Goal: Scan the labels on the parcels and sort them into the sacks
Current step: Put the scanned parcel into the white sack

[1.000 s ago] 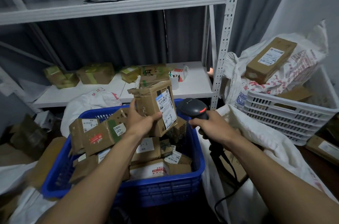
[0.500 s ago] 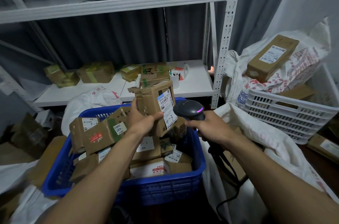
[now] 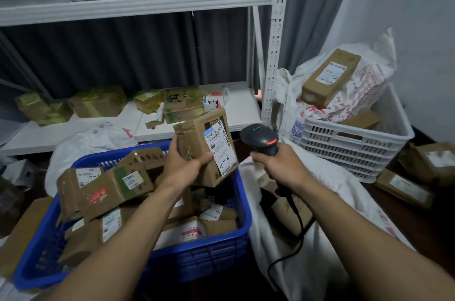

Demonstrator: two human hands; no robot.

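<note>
My left hand [image 3: 183, 165] holds a small brown parcel [image 3: 197, 143] up over the blue basket [image 3: 209, 258]. My thumb [image 3: 205, 157] is pressed on the front and my other fingers are curled round the back. The white label [image 3: 219, 150] faces to my right and has "4-3" written on it. My right hand [image 3: 279, 167] is wrapped tight round the handle of the black scanner [image 3: 261, 138], which is just beside the label but not touching it. I think a few things could go wrong here. My thumb sits right at the label's edge, so if it slides over it could cover the stripes and the scanner would not read them. The scanner is off to the side, so its light might miss the stripes. I hold the parcel with one hand near its bottom corner, so it could tip and fall back in with the others. The cord [image 3: 295, 219] hangs down by the white sack [image 3: 327, 185] next to the basket, and it could catch when I drop the parcel in.
</note>
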